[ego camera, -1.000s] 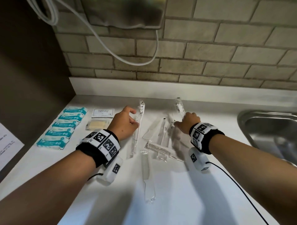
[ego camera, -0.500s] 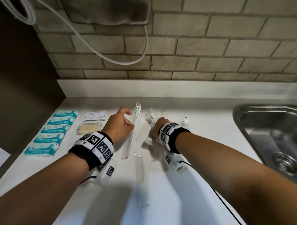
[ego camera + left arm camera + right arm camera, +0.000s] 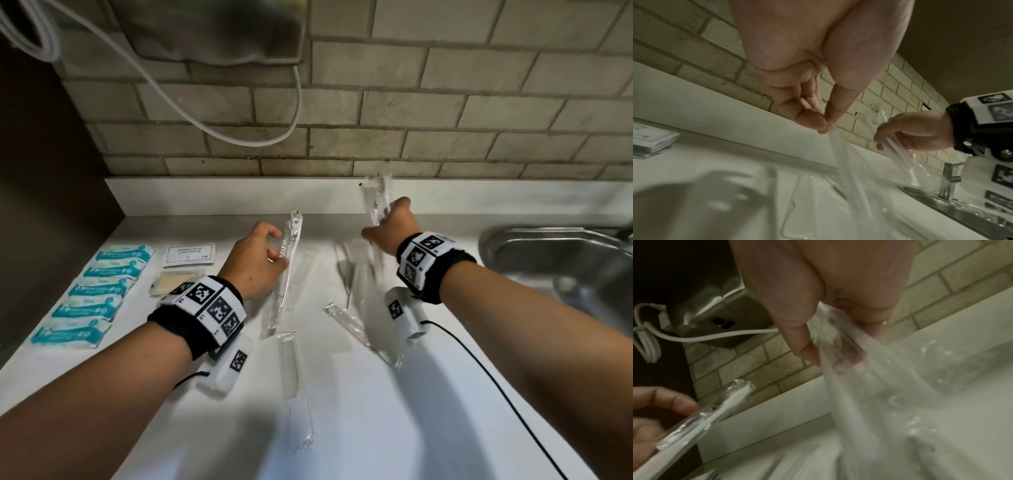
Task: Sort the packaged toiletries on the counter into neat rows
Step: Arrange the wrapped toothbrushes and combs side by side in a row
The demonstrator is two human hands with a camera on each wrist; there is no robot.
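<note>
So both hands are busy here. The left hand [image 3: 255, 262] is pinching one wrapped toothbrush [image 3: 284, 270] between thumb and fingertips, with the lower end of the pack down on the white table [image 3: 428, 411], a good way left of the sink [image 3: 548, 253]. The right hand [image 3: 390, 229] has its fingers curled round a small bunch of clear-wrapped toothbrushes [image 3: 376, 198], lifted off the table and tilted up toward the brick wall [image 3: 445, 102], closer to the sink than the left-hand one. That bunch is blurry, so I can't count how many are in it.

Loose stuff on the table: a wrapped comb [image 3: 349, 323] lying slanted below the right hand, and another clear-wrapped comb [image 3: 294, 387] further from the sink, pointing toward the near edge. Farthest from the sink there's a tidy column of five teal sachets [image 3: 92, 291]. Just sink-side of those sits a shampoo with conditioner packet [image 3: 189, 255] with a wrapped soap bar [image 3: 171, 282] right below it.
</note>
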